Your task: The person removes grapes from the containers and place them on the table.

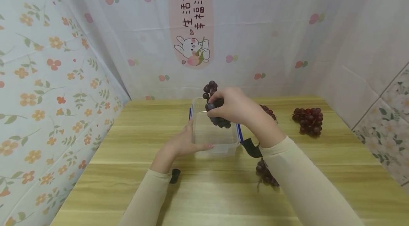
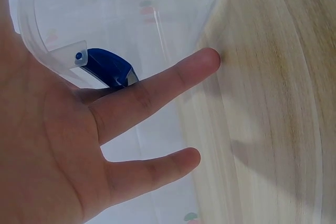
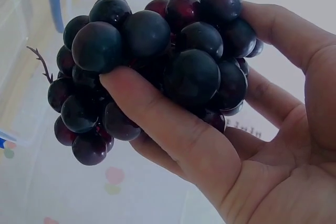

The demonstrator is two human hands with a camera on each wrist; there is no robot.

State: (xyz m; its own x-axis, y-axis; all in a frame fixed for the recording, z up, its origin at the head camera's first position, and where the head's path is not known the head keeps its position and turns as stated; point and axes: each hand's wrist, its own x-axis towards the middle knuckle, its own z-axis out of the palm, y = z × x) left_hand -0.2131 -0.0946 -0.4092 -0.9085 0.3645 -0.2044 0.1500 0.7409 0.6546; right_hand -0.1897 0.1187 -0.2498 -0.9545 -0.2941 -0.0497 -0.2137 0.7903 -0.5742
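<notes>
My right hand [image 1: 236, 107] holds a bunch of dark purple grapes [image 1: 220, 122] above a clear plastic container [image 1: 204, 132] with blue side latches. In the right wrist view, the thumb and fingers curl round the grapes [image 3: 194, 77], and a bare bit of stem pokes out on the left. At the container's near left corner is my left hand [image 1: 180, 144], its thumb along the front rim. The left wrist view shows two straight, spread fingers [image 2: 152, 98] beside a blue latch [image 2: 107, 66]; the other fingertips are hidden there.
Another grape bunch [image 1: 308, 119] lies at the table's right. One more [image 1: 270, 110] is partly hidden behind my right wrist, and a third [image 1: 265, 172] sits by the right forearm. A patterned curtain [image 1: 239, 41] hangs behind the wooden table [image 1: 134, 133].
</notes>
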